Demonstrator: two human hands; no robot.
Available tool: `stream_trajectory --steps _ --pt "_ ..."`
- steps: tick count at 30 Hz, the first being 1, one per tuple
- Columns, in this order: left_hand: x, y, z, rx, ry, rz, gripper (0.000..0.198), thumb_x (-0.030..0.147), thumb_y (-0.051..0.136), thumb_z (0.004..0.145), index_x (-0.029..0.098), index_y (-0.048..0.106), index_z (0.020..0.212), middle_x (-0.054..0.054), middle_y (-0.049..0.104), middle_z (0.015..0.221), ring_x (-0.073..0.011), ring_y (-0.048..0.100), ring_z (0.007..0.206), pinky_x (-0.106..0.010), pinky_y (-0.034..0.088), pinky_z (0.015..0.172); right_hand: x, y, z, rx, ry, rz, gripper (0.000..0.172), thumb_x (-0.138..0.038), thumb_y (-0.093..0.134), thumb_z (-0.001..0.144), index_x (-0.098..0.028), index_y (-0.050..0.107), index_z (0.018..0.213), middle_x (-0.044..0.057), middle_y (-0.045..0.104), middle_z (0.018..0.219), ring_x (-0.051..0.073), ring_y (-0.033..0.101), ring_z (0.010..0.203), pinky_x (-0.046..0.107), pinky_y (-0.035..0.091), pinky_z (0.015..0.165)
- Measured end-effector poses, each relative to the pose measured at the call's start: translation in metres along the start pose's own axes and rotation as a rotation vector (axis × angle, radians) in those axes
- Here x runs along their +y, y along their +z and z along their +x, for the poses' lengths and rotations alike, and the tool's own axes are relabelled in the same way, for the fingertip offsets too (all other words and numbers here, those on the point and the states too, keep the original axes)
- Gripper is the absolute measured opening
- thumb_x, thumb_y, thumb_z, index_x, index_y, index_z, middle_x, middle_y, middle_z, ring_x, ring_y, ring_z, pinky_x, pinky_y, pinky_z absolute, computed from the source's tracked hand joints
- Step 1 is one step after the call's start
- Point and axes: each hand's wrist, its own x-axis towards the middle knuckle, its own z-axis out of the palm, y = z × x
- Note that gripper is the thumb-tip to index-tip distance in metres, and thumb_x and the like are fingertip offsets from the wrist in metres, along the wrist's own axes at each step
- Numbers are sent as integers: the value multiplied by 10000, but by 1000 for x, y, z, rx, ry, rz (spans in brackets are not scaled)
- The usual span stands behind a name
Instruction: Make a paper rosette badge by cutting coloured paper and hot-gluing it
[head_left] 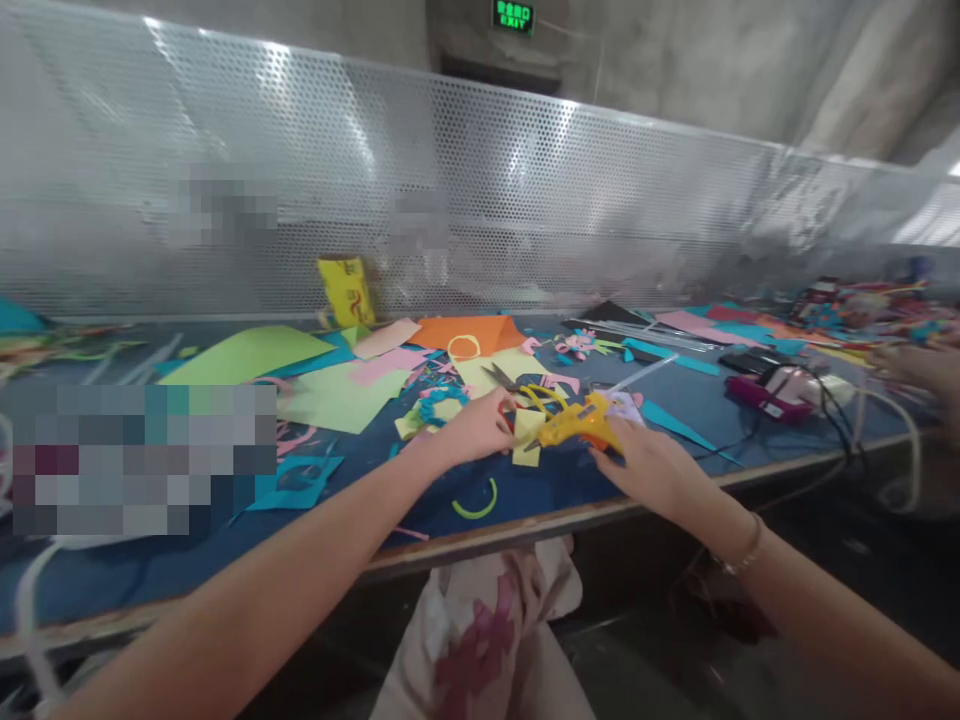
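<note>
the hands are apart near mid-frame: the left hand (484, 428) pinches a pale yellow paper piece (527, 448), apparently to steady it before the nozzle; the right hand (645, 460) is closed around a yellow hot glue gun (574, 418), presumably by its handle for aiming. the gun lies right of centre, long axis near level, nozzle pointing left and slightly down. scissors (501, 378) lie just beyond on the counter (420, 505).
</note>
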Motion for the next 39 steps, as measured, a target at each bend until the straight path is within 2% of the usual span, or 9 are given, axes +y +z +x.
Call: stream_trajectory --steps 6,9,14,18,21,26,31,34,39 --pt "1 -1 0 1 -14 57 324 201 586 592 200 440 881 49 586 551 -130 541 494 -206 345 466 -2 2 -2 14 57 57 418 -510 388 797 -155 525 971 116 620 868 230 597 736 320 430 590" --pt "0 -1 1 53 -10 138 258 235 566 621 201 461 854 26 598 594 -149 560 556 -220 354 490 -2 -1 -2 14 81 127 479 -577 385 781 -164 514 987 111 617 871 239 597 786 326 438 616" --pt "8 -8 -2 329 44 359 88 225 446 720 186 491 785 -35 596 702 -179 556 678 -262 378 594 0 -9 -2 -32 81 256 458 -566 343 816 -178 486 1015 100 605 924 232 588 877 339 452 698" --pt "30 -12 -19 501 294 433 144 237 396 782 177 526 797 -62 592 805 -183 538 781 -285 388 734 -2 -16 -5 35 59 282 380 -471 307 869 -189 493 1042 101 582 956 210 576 901 340 456 744" --pt "51 1 -35 454 389 412 185 298 446 786 184 580 732 -61 609 790 -192 539 803 -293 384 782 -5 -21 -9 93 17 179 358 -389 262 897 -188 523 1036 131 554 1007 227 554 952 368 452 781" --pt "76 47 -46 162 288 91 231 374 500 776 200 634 706 -17 655 719 -155 558 648 -264 420 636 -5 -18 -11 118 -19 99 404 -370 197 906 -186 511 1083 154 542 1046 242 535 997 404 451 807" --pt "80 78 -36 250 157 -168 250 389 524 753 171 607 663 -20 631 656 -151 548 617 -252 410 574 -12 -13 -11 175 99 136 437 -424 212 894 -169 457 1151 169 539 1079 244 548 990 385 461 792" --pt "78 86 -36 290 136 -248 257 396 521 754 169 600 662 -16 618 638 -144 537 600 -245 402 547 -19 -15 -13 216 201 145 520 -465 232 880 -109 383 1227 205 522 1121 266 544 1011 372 474 765" --pt "78 91 -44 310 142 -260 238 348 520 751 173 559 595 -7 591 617 -130 518 591 -242 402 572 -23 -16 -21 247 191 136 587 -485 226 874 -61 334 1264 224 512 1164 292 514 1068 395 474 790"
